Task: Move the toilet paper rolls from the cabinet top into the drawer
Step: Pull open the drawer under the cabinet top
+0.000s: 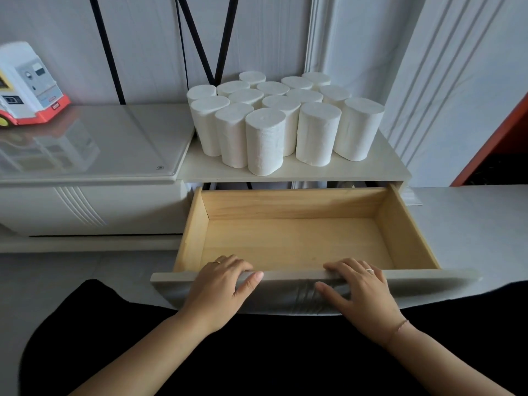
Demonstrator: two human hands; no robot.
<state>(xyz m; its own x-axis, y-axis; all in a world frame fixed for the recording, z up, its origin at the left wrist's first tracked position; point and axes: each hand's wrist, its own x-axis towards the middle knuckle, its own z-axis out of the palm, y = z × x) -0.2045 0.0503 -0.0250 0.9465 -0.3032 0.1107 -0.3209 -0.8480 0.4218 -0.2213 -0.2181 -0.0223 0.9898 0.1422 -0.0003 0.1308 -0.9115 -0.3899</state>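
Note:
Several white toilet paper rolls (285,118) stand upright in a tight cluster on the cream cabinet top (371,170). Below it a wooden drawer (297,244) is pulled out, and nothing lies inside it. My left hand (220,287) grips the top edge of the grey-white drawer front (428,284), fingers curled over into the drawer and thumb on the outer face. My right hand (360,290) grips the same edge further right in the same way. Both hands are well below and in front of the rolls.
A glossy white cabinet (94,144) adjoins on the left, carrying a white and red toy vehicle (28,87). Black stand legs (200,38) lean against the wall behind the rolls. An orange-red frame (497,138) is at the right. My dark clothing fills the foreground.

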